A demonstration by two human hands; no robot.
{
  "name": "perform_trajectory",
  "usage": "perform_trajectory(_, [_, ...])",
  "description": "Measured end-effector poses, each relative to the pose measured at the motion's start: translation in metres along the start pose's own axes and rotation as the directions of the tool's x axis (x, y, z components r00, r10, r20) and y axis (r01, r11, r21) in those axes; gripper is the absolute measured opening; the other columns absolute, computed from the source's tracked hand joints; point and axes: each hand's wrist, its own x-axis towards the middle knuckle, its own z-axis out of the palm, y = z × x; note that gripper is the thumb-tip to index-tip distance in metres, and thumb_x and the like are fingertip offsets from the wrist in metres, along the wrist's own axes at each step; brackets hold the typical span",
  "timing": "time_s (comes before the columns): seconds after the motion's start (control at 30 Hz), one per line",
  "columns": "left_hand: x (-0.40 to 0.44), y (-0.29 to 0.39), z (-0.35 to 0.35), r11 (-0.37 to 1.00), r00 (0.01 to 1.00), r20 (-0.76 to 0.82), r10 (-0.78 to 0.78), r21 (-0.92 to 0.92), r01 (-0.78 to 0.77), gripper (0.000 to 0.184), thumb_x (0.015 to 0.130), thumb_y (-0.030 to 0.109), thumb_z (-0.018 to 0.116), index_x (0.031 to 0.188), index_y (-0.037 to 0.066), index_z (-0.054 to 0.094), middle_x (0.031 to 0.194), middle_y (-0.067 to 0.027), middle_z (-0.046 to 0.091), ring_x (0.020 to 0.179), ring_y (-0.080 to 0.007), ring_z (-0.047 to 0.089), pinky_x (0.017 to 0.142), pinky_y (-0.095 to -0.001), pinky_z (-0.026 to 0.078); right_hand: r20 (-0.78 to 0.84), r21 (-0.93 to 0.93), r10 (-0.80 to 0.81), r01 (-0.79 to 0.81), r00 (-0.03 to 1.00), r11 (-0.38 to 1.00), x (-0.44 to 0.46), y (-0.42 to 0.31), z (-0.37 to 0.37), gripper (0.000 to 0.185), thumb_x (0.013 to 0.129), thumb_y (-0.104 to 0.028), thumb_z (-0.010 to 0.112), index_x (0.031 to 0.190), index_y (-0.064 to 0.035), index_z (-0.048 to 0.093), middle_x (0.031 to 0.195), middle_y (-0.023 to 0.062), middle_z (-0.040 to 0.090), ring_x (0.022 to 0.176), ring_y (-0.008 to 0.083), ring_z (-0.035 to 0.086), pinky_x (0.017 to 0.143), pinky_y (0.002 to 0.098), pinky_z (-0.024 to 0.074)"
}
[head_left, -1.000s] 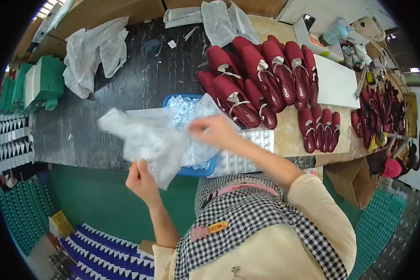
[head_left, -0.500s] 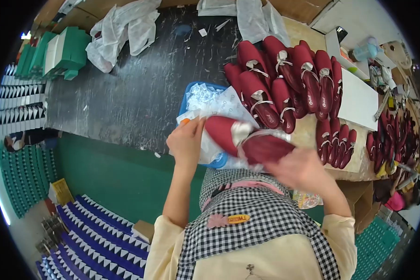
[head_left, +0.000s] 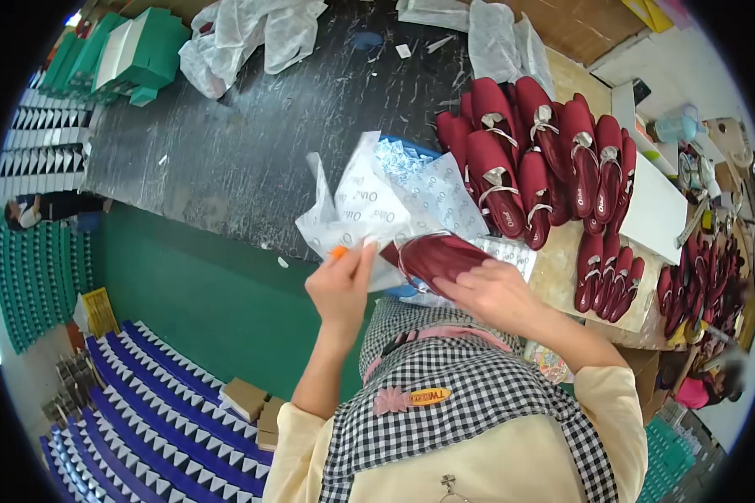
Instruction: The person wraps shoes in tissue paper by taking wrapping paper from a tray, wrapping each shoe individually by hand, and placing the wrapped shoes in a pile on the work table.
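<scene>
A dark red shoe with a pale strap lies tilted in my right hand, whose fingers wrap its heel end. The shoe's toe is covered by printed white tissue paper. My left hand pinches the near edge of that paper beside the toe. Something small and orange shows at my left fingers. Under the paper stands a blue basket with small blue-and-white packets in it. More printed sheets lie over its right side.
Several dark red shoes stand packed together on the right of the dark table. A smaller row sits nearer me. Green boxes and white wrapping lie at the far left. Racks of purple boxes stand lower left.
The shoe's toe, bare before, now sits behind the tissue paper, which my left hand has lifted up. My right hand has moved slightly left with the shoe. The whole view has shifted a little.
</scene>
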Motion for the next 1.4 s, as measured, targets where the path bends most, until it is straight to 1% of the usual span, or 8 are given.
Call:
perform_trajectory(0.1, [-0.038, 0.010, 0.008, 0.901, 0.907, 0.072, 0.416, 0.102, -0.421, 0.008, 0.078, 0.020, 0.075, 0.083, 0.014, 0.074, 0.057, 0.0014, 0.053, 0.043, -0.0141, 0.038, 0.040, -0.0280, 0.031, 0.027, 0.420, 0.206, -0.198, 0.978, 0.886, 0.009, -0.002, 0.018, 0.022, 0.075, -0.009, 0.064, 0.095, -0.0029, 0.068, 0.076, 0.0098, 0.066, 0.061, 0.0219, 0.060, 0.059, 0.0309, 0.0479])
perform_trajectory(0.17, [-0.043, 0.030, 0.001, 0.911, 0.917, 0.100, 0.385, 0.118, -0.395, 0.008, 0.077, 0.019, 0.075, 0.074, 0.015, 0.070, 0.055, 0.0022, 0.051, 0.043, -0.0136, 0.036, 0.040, -0.0282, 0.031, 0.055, 0.940, 0.533, -0.223, 0.845, 0.257, 0.045, -0.005, 0.052, 0.031, 0.073, -0.005, 0.065, 0.104, -0.0012, 0.069, 0.091, 0.0097, 0.072, 0.079, 0.0206, 0.066, 0.073, 0.0322, 0.0529])
perform_trajectory(0.4, [0.060, -0.015, -0.085, 0.985, 0.893, -0.416, -0.171, -0.101, 0.141, 0.022, 0.081, -0.001, 0.066, 0.063, -0.001, 0.052, 0.060, 0.0000, 0.049, 0.056, -0.0089, 0.036, 0.052, -0.0242, 0.036, -0.489, 0.860, 0.366, 0.367, 0.792, 0.355, 0.263, -0.010, 0.040, 0.037, 0.092, -0.024, 0.058, 0.120, -0.0003, 0.061, 0.110, 0.0078, 0.068, 0.087, 0.0174, 0.062, 0.078, 0.0303, 0.0491])
perform_trajectory(0.57, [0.037, -0.024, -0.003, 0.969, 0.979, -0.145, -0.146, -0.219, 0.113, 0.013, 0.083, 0.001, 0.064, 0.072, -0.004, 0.061, 0.062, 0.0010, 0.052, 0.058, -0.0075, 0.038, 0.055, -0.0226, 0.037, -0.013, 0.851, 0.397, -0.199, 0.918, 0.487, 0.119, 0.009, 0.059, 0.021, 0.077, -0.019, 0.069, 0.093, -0.0059, 0.074, 0.082, 0.0031, 0.072, 0.070, 0.0152, 0.061, 0.068, 0.0264, 0.0484])
perform_trajectory(0.7, [0.034, -0.029, 0.019, 0.962, 0.987, 0.009, -0.161, -0.223, 0.159, 0.013, 0.082, 0.001, 0.067, 0.072, -0.004, 0.061, 0.061, 0.0006, 0.051, 0.057, -0.0089, 0.038, 0.054, -0.0224, 0.036, -0.090, 0.669, 0.871, -0.619, 0.483, 0.412, -0.021, 0.091, 0.046, 0.017, 0.078, -0.012, 0.068, 0.093, -0.0057, 0.074, 0.085, 0.0026, 0.072, 0.073, 0.0151, 0.062, 0.070, 0.0273, 0.0486])
perform_trajectory(0.77, [0.033, -0.032, 0.021, 0.961, 0.988, 0.057, -0.141, -0.231, 0.151, 0.015, 0.082, 0.002, 0.068, 0.071, -0.004, 0.060, 0.061, 0.0004, 0.050, 0.056, -0.0095, 0.037, 0.054, -0.0224, 0.035, -0.576, 0.189, 0.678, -0.733, 0.456, 0.653, -0.067, 0.138, 0.072, 0.022, 0.082, -0.007, 0.061, 0.103, -0.0052, 0.067, 0.083, 0.0088, 0.067, 0.072, 0.0266, 0.060, 0.071, 0.0354, 0.0489])
perform_trajectory(0.97, [0.020, 0.005, 0.054, 0.956, 0.947, 0.254, -0.199, -0.162, 0.245, 0.014, 0.082, 0.006, 0.071, 0.082, -0.006, 0.066, 0.061, 0.0003, 0.051, 0.058, -0.0101, 0.039, 0.055, -0.0232, 0.036, -0.500, 0.086, 0.636, -0.697, 0.588, 0.712, -0.081, 0.166, 0.076, 0.019, 0.087, -0.010, 0.059, 0.105, -0.0056, 0.063, 0.084, 0.0085, 0.064, 0.073, 0.0230, 0.058, 0.071, 0.0320, 0.0472])
perform_trajectory(1.4, [-0.020, -0.005, 0.068, 0.707, 0.804, 0.430, -0.411, -0.406, 0.579, 0.018, 0.088, 0.010, 0.064, 0.093, -0.006, 0.069, 0.072, -0.0021, 0.063, 0.063, -0.0063, 0.047, 0.056, -0.0185, 0.039, 0.368, 0.887, 0.679, -0.020, 0.635, -0.462, -0.013, 0.016, 0.064, 0.032, 0.096, -0.017, 0.057, 0.121, 0.0020, 0.054, 0.095, 0.0107, 0.067, 0.079, 0.0101, 0.063, 0.069, 0.0221, 0.0515])
